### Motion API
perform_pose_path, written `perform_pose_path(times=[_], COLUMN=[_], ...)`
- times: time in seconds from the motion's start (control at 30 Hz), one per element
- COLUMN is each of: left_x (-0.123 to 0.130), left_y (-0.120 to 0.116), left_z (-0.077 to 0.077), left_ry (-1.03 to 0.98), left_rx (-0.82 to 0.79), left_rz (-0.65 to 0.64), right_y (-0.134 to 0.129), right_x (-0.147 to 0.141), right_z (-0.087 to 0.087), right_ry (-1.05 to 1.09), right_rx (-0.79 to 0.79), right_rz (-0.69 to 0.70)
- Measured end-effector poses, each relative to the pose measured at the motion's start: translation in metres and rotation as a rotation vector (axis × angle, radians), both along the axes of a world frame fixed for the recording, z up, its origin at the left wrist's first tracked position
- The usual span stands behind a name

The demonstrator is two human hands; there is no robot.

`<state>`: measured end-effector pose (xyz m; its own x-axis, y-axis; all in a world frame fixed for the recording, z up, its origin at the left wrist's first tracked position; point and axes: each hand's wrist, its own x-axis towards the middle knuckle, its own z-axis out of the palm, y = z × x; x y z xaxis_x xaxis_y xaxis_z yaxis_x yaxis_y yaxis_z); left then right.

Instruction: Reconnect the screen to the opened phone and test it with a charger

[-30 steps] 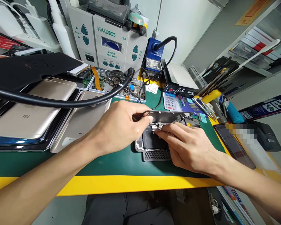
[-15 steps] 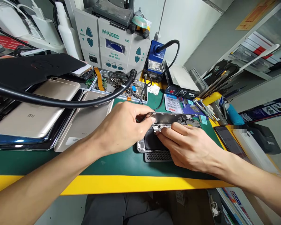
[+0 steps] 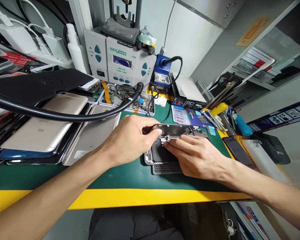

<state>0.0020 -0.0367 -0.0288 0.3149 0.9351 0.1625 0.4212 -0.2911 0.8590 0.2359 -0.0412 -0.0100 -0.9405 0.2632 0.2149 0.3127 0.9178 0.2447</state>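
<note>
An opened phone (image 3: 163,154) lies on a black perforated pad (image 3: 166,168) in the middle of the green mat. Its dark screen panel (image 3: 172,130) is tilted up along the far side. My left hand (image 3: 133,138) is closed, thumb and forefinger pinching the left end of that raised panel. My right hand (image 3: 196,156) is closed too, its fingertips pressed together at the small metal parts and connectors between panel and phone body. Whatever sits between those right fingertips is too small to make out. That hand covers the phone's right part.
A hot air station (image 3: 121,61) stands behind, its thick black hose (image 3: 90,116) crossing on the left over stacked phones (image 3: 40,131). A tray of small parts (image 3: 147,100) sits behind my hands. Screwdrivers (image 3: 213,120) and a dark phone (image 3: 238,151) lie on the right.
The view has tilted up a little and shifted, showing more above the hot air station. Both hands keep about the same hold at the opened phone.
</note>
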Motion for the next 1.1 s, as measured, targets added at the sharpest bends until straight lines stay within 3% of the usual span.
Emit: perform_pose_path(times=[0.5,0.77,0.87,0.93,1.0,1.1], left_x=[-0.001,-0.002,-0.004,-0.005,-0.005,-0.007], left_y=[-0.001,0.000,-0.001,-0.002,-0.003,-0.005], left_z=[0.001,-0.001,-0.002,-0.001,-0.001,0.000], left_ry=[0.001,-0.004,-0.004,0.003,0.024,0.072], left_rx=[-0.002,0.026,0.019,0.025,0.045,0.073], left_rz=[0.000,-0.031,-0.054,-0.070,-0.085,-0.118], right_y=[-0.004,-0.014,-0.027,-0.032,-0.030,-0.018], right_x=[-0.001,0.008,0.027,0.041,0.053,0.064], right_z=[0.002,0.005,0.019,0.026,0.028,0.021], right_ry=[-0.051,0.035,0.343,0.524,0.524,0.355], right_rx=[-0.031,-0.063,-0.149,-0.157,-0.225,-0.519], right_rz=[-0.058,-0.118,-0.209,-0.361,-0.517,-0.640])
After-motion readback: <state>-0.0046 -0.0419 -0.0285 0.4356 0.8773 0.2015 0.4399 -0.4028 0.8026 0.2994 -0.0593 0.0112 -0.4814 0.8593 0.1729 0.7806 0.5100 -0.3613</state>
